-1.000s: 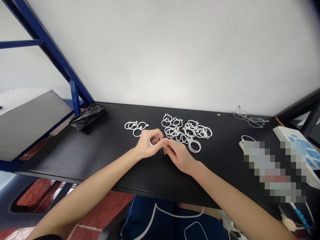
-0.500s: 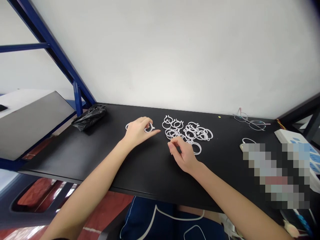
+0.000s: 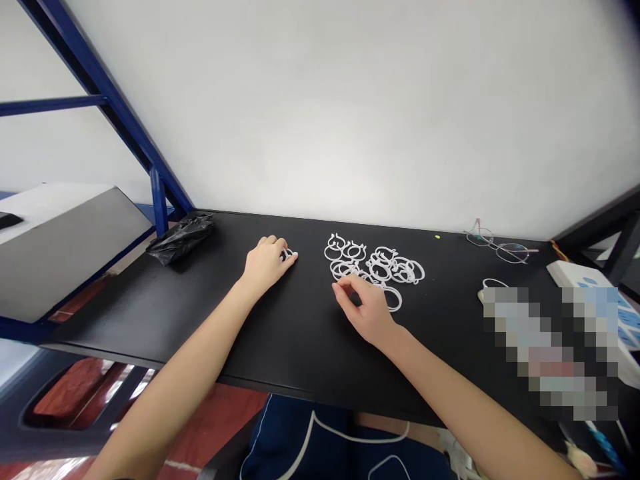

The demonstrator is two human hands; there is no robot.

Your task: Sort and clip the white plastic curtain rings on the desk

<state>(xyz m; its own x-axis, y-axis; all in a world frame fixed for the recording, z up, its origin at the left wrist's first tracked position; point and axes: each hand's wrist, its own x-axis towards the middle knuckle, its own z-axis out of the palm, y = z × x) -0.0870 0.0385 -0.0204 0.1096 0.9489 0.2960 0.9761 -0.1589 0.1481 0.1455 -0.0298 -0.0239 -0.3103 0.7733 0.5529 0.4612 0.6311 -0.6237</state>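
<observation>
My left hand (image 3: 267, 264) rests palm down on the black tabletop, its fingers curled over a white plastic ring (image 3: 289, 253). Only part of that ring shows between thumb and forefinger; the rest is under the hand. To the right lies a loose pile of white plastic rings (image 3: 381, 270), some with two small prongs at a gap. In front of the pile is my right hand (image 3: 367, 310), thumb and forefinger pinched together with nothing visible between them. Beside its knuckles lies another white ring (image 3: 395, 299).
A crumpled black plastic bag (image 3: 183, 239) sits at the table's back left. On the right are eyeglasses (image 3: 513, 253), a white box with blue marks (image 3: 590, 280) and a blurred-out object (image 3: 545, 353). A white cable (image 3: 360, 440) hangs across my lap.
My left hand has moved a little to the left and lower onto the table, drawing its thumb in, with the ring under it. My right hand has hardly moved.
</observation>
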